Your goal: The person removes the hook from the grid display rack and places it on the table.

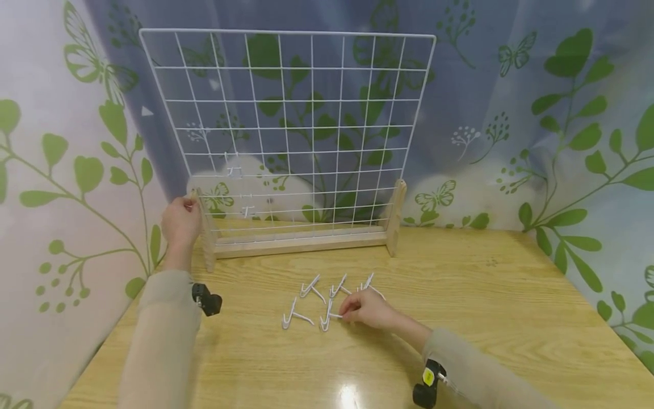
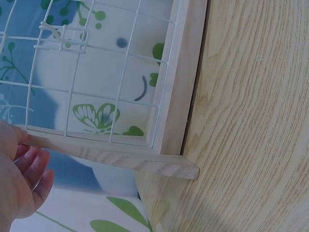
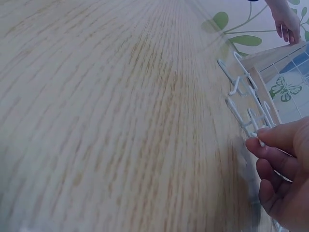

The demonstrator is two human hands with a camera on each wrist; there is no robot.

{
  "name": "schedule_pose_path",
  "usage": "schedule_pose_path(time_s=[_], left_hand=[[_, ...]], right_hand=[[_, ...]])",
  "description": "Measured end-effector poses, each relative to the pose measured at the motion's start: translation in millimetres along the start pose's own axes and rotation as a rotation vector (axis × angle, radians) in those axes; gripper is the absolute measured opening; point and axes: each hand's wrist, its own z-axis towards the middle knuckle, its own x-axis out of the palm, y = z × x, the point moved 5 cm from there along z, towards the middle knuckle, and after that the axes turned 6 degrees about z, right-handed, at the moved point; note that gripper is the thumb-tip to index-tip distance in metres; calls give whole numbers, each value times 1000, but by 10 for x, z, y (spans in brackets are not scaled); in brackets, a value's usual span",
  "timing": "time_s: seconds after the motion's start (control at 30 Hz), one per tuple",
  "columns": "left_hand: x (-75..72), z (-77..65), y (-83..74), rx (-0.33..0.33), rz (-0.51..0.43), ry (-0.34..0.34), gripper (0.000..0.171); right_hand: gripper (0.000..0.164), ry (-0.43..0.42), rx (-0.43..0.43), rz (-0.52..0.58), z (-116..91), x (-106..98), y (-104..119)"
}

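Five white hooks [image 1: 292, 312] lie near one another on the wood-grain table [image 1: 511, 295] in the head view, three behind and two nearer the person. The right hand [image 1: 372, 309] pinches the tip of the prong of the gripped hook [image 1: 327, 316], the right one of the nearer pair. Behind them, a white wire grid [image 1: 314, 126] stands upright in a wooden stand [image 1: 301, 244]. Two hung hooks [image 1: 235, 170] sit on its lower left wires, one above the other. The left hand [image 1: 182, 222] is at the top of the stand's left post [image 1: 206, 233]. Both sleeves are beige, each with a black wrist camera [image 1: 206, 299]. A cloth [image 1: 562, 113] printed with green leaves and butterflies hangs around the table.

The left wrist view shows the left hand cut off by the picture's edge, its thumb and forefinger holding the end of the post while the other fingers bend loosely below. One hung hook shows on the grid.

In the right wrist view, the right thumb and forefinger close on the hook's prong, the other fingers curled beneath. More loose hooks overlap beyond the fingertips, too crowded to count. Farther off, the left hand touches the post.
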Motion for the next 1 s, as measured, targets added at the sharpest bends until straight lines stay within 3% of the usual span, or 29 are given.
schedule_pose_path(time_s=[0.3, 0.63, 0.73, 1.0], left_hand=[[0, -8, 1, 2, -3, 7, 41], [-4, 14, 7, 4, -7, 11, 40], [-6, 14, 8, 2, -10, 17, 41], [-13, 6, -6, -3, -7, 21, 40]], right_hand=[[5, 4, -91, -207, 30, 12, 46], [5, 50, -99, -244, 48, 30, 75], [4, 62, -90, -243, 62, 21, 84], [9, 71, -93, -107, 166, -89, 190]])
